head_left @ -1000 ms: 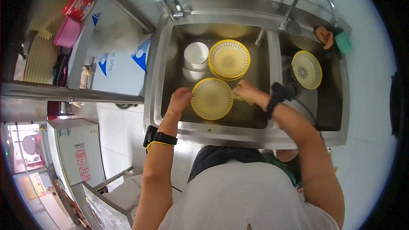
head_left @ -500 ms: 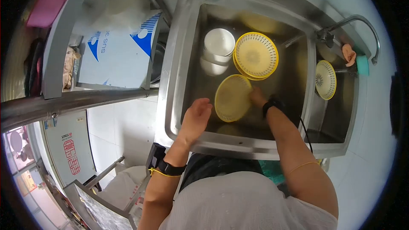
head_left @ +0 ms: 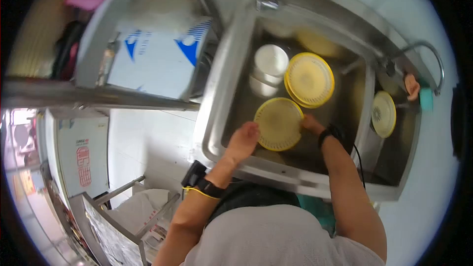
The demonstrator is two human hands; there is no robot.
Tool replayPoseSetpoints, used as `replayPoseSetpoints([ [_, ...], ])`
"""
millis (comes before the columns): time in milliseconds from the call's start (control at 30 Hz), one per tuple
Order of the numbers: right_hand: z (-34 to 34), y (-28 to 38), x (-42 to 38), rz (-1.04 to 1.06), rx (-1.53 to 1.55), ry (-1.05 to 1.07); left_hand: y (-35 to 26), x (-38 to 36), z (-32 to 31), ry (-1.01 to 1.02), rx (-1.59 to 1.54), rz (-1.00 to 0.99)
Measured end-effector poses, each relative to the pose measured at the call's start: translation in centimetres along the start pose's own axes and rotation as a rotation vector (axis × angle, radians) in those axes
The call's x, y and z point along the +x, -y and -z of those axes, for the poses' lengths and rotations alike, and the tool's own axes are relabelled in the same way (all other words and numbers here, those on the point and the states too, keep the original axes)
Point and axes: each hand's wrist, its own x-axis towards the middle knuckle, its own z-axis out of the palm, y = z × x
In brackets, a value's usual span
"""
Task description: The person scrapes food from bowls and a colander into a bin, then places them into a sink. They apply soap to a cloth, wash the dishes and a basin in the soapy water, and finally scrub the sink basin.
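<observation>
Nearest, the left hand [head_left: 242, 140] lies open, fingers touching the near-left rim of the yellow strainer plate [head_left: 278, 123] in the sink [head_left: 221, 113]. The right hand [head_left: 311, 124] grips its right rim, equally close. Farther off sit stacked yellow plates [head_left: 309, 79] and white bowls [head_left: 268, 69].

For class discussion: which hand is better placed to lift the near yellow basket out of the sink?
Probably the right hand: it touches the yellow basket's rim; the left hand sits just beside it.
</observation>
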Motion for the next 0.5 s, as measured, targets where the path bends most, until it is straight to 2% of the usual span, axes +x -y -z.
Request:
replayPoseSetpoints([
  [33,-0.3,-0.3,-0.2,0.133,0.115,0.021,1.2,0.3,-0.5,-0.013,0.037,-0.120],
  [67,1.8,-8.9,6.2,0.124,-0.355,0.060,2.3,0.3,-0.7,-0.046,0.096,-0.239],
  [100,1.0,-7.6,5.3,0.209,-0.454,-0.055,2.3,-0.1,-1.1,-0.101,-0.012,-0.221],
  [133,2.6,-13.0,8.8,0.381,-0.455,-0.124,3.0,0.8,-1.2,-0.120,0.118,-0.245],
  [167,1.4,-2.4,1.9,0.407,-0.267,-0.099,3.4,1.6,-1.9,-0.187,0.095,-0.125],
  [200,2.5,-2.6,2.4,0.181,-0.501,-0.163,3.5,2.4,-2.2,-0.231,0.035,-0.073],
  [233,2.7,1.0,-0.9,0.118,-0.075,-0.058,3.7,3.1,-2.8,-0.353,0.002,0.005],
  [267,3.3,2.4,-1.3,0.065,-0.084,-0.076,5.6,4.9,-3.9,-0.501,0.158,-0.038],
  [300,3.9,3.3,-1.7,0.002,-0.094,-0.098,3.3,4.5,-3.0,-0.534,0.153,-0.064],
  [367,5.0,3.2,-3.9,0.036,-0.024,-0.102,-0.9,2.1,-4.0,-0.305,-0.280,0.300],
  [400,5.2,3.9,-4.8,0.037,0.054,-0.095,-2.3,0.9,-3.7,-0.322,-0.290,0.273],
  [467,6.0,4.8,-6.8,0.027,-0.004,-0.142,-4.3,-0.8,-3.7,0.084,-0.806,0.311],
  [500,6.3,5.8,-8.1,-0.010,-0.045,-0.180,-4.3,-0.6,-4.4,0.083,-0.815,0.282],
])
